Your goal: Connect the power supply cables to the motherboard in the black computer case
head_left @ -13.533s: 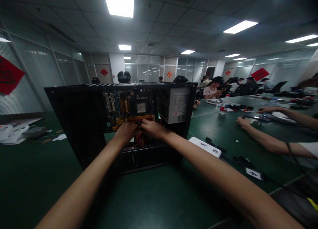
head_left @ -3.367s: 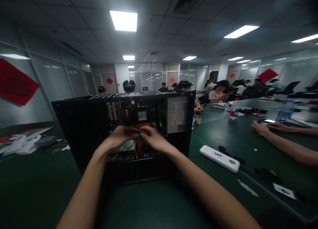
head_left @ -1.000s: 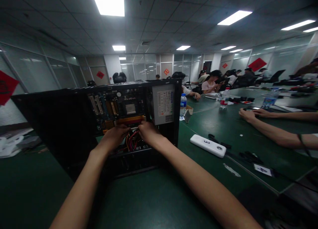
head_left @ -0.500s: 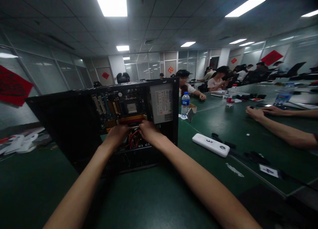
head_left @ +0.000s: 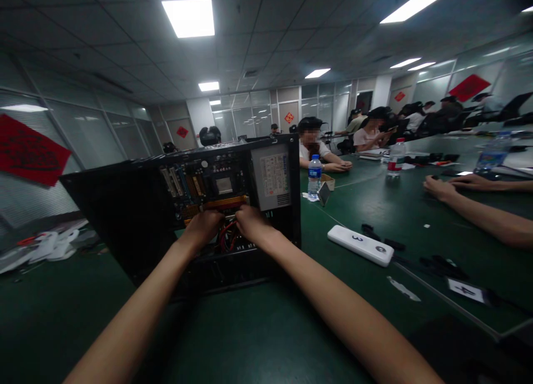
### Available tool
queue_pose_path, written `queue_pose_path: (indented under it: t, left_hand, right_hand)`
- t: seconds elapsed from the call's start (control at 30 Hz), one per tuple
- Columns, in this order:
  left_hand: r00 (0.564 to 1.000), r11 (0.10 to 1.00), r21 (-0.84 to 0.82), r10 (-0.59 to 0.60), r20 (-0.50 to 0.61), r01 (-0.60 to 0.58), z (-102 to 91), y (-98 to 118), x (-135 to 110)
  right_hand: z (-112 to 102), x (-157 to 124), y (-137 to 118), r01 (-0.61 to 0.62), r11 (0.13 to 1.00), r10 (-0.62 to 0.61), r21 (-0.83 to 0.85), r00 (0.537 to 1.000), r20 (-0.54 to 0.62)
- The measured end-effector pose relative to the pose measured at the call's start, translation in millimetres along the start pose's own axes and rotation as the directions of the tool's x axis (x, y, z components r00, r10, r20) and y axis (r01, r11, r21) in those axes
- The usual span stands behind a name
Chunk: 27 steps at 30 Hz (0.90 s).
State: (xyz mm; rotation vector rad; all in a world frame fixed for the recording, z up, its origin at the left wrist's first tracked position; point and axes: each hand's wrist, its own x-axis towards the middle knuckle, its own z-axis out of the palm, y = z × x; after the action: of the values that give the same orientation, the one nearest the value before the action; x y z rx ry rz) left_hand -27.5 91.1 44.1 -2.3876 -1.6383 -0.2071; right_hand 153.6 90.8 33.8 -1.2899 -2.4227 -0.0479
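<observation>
An open black computer case (head_left: 295,206) stands on the green table in front of me, its inside facing me. In it are a motherboard (head_left: 213,172) with a square processor socket (head_left: 225,185), a grey power supply (head_left: 271,178) at the upper right, and red and black cables (head_left: 227,237) lower down. My left hand (head_left: 204,228) reaches in by the yellow and red memory slots (head_left: 229,202), its fingers curled. Close beside it, my right hand (head_left: 252,222) is also closed at the slots' lower edge. Both sets of fingertips are hidden, so what they grip cannot be made out.
Right of the case lie a white power bank (head_left: 360,245) marked 3, dark cables, and a label (head_left: 465,289) marked 4. Two water bottles (head_left: 315,174) (head_left: 395,159) stand farther back. Another person's arms (head_left: 478,206) rest at the right. White items (head_left: 54,242) lie at the left.
The view has shifted slightly, so the scene sits a little lower and farther right. My left hand has moved a little closer to my right. Both stay inside the case.
</observation>
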Motion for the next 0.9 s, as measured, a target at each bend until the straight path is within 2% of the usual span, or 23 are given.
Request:
queue_pose_path:
  t: [0.1, 0.3, 0.47, 0.7, 0.9]
  left_hand:
    - [1.0, 0.999, 0.05, 0.011, -0.012, -0.011, 2.4, -1, 1]
    - [0.997, 0.998, 0.02, -0.055, -0.049, 0.056, 6.6, 0, -1]
    - [0.996, 0.997, -0.004, -0.078, -0.051, 0.078, 8.4, -1, 0]
    - [0.993, 0.994, -0.029, -0.103, -0.053, 0.101, 9.5, -4, -2]
    - [0.992, 0.993, -0.018, -0.116, -0.053, 0.115, 9.2, -4, -4]
  right_hand:
    - [1, 1, -1, 0.004, 1.0, -0.004, -0.019, 1.0, 0.007]
    - [5, -2, -3, 0.069, 0.994, -0.065, -0.084, 0.997, 0.047]
    - [10, -1, -2, 0.082, 0.988, -0.087, -0.133, 0.996, -0.032]
    - [13, 20, 10, 0.29, 0.945, -0.295, -0.153, 0.955, -0.01]
    - [18, 27, 7, 0.305, 0.932, -0.309, -0.194, 0.951, 0.009]
